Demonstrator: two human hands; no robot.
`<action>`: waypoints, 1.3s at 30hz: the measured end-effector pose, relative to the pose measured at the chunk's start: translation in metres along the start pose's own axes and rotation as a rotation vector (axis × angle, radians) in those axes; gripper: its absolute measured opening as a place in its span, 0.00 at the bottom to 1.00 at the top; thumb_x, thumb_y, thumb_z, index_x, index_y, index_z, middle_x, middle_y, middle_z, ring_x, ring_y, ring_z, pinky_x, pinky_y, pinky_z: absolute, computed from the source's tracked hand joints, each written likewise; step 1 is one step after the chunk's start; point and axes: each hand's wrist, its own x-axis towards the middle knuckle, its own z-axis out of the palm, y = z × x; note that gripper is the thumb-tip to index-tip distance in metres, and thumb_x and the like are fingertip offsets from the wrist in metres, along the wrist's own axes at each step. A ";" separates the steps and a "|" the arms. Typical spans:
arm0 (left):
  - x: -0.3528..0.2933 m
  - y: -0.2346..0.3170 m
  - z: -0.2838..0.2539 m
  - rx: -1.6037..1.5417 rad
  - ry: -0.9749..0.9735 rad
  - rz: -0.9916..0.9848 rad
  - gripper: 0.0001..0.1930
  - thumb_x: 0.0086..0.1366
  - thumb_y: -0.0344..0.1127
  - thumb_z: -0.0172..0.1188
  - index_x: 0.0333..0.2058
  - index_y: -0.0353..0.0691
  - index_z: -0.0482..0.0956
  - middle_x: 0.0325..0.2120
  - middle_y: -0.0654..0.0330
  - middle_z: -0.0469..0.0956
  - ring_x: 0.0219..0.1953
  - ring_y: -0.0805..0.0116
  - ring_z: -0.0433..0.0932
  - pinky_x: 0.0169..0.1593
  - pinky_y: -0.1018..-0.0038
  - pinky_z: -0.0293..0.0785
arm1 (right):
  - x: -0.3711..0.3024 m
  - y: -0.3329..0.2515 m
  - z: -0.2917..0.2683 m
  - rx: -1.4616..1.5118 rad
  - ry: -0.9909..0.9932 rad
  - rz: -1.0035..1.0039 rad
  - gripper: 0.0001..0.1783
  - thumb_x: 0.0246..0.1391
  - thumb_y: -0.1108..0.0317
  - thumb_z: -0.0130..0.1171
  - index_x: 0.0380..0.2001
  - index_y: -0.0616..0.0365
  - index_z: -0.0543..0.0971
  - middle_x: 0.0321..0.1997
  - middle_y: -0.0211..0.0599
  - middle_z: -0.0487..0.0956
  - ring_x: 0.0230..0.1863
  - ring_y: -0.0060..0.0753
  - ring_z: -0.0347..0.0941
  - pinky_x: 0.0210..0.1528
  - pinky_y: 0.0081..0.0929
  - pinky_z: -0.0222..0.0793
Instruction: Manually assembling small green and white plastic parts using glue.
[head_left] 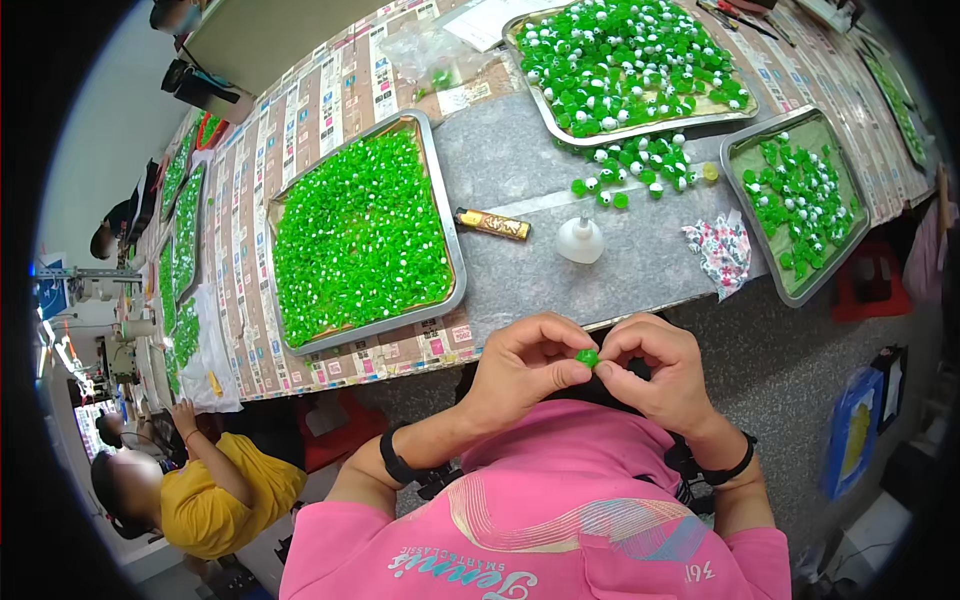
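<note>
Small green piece (587, 357) held just off the near edge of the tabletop (240, 260), in front of the wearer's chest. From my remote post I read both grips as closed: left hand (532, 368) pinches it between thumb and forefinger; right hand (655, 372) closes on its other side the same way, remaining fingers curled. I cannot make out the piece's finer detail. Past the near edge lies a grey sheet (500, 290), bearing a white squeeze bottle (580, 241), a lighter (493, 224) to its left and a floral cloth (720, 255) to its right, close to the near edge. Farther in, a loose heap of green-and-white pieces (640, 168) lies below the far tray (640, 134), itself heaped with more. Left tray (455, 262), full of green bits, sits close to the near edge; right tray (757, 225), partly filled, juts over that edge. Beyond the left tray, I log a co-worker in yellow (225, 500), one hand at the near edge.
</note>
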 end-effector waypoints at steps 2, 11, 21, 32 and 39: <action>-0.001 0.001 0.003 -0.072 0.067 -0.082 0.11 0.58 0.23 0.61 0.40 0.35 0.73 0.40 0.58 0.74 0.43 0.69 0.75 0.48 0.73 0.75 | 0.000 0.000 0.002 0.006 0.020 -0.001 0.06 0.41 0.78 0.63 0.26 0.62 0.78 0.30 0.33 0.77 0.27 0.20 0.73 0.29 0.16 0.68; -0.001 -0.001 0.003 -0.253 0.131 -0.198 0.10 0.60 0.26 0.59 0.41 0.35 0.72 0.39 0.57 0.75 0.41 0.68 0.77 0.47 0.70 0.76 | 0.001 0.003 0.003 0.043 0.006 0.032 0.07 0.42 0.78 0.64 0.28 0.62 0.78 0.29 0.33 0.76 0.27 0.19 0.73 0.29 0.16 0.68; -0.002 0.001 -0.003 -0.324 0.100 -0.283 0.12 0.61 0.29 0.59 0.43 0.34 0.73 0.40 0.57 0.76 0.41 0.68 0.77 0.47 0.71 0.76 | 0.005 -0.005 0.005 -0.081 0.003 -0.084 0.10 0.42 0.79 0.65 0.32 0.60 0.80 0.30 0.34 0.76 0.28 0.21 0.74 0.30 0.17 0.69; -0.002 0.012 -0.010 -0.267 0.001 -0.276 0.13 0.63 0.27 0.56 0.46 0.34 0.72 0.36 0.58 0.77 0.39 0.69 0.78 0.46 0.74 0.77 | 0.007 -0.008 0.005 -0.189 -0.031 -0.125 0.14 0.42 0.77 0.66 0.36 0.59 0.80 0.32 0.33 0.76 0.29 0.21 0.73 0.30 0.17 0.69; -0.004 0.011 -0.012 -0.278 -0.014 -0.234 0.09 0.64 0.26 0.55 0.42 0.34 0.72 0.36 0.56 0.77 0.38 0.70 0.79 0.44 0.75 0.77 | 0.007 -0.008 0.006 -0.223 -0.034 -0.085 0.15 0.40 0.78 0.66 0.36 0.59 0.80 0.31 0.32 0.74 0.27 0.19 0.71 0.29 0.16 0.69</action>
